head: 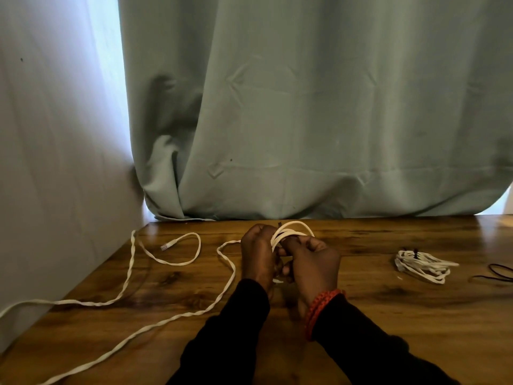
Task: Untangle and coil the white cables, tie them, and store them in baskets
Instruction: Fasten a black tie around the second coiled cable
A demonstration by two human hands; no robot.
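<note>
Dim, soft light overall. Daylight glows through the gap left of the curtain (305, 107), far above the fingers (280, 252), brightening the wall (55, 162). Faint sheen on the table (166, 287). Wide-angle bending curves the edges; hands slightly soft.

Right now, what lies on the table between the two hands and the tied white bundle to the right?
Nothing: in the head view, only bare wooden table shows between the right hand and the tied bundle.

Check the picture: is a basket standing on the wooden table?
No: the wooden table shows only a loose white cable, a tied cable bundle and the coiling hands.
</note>
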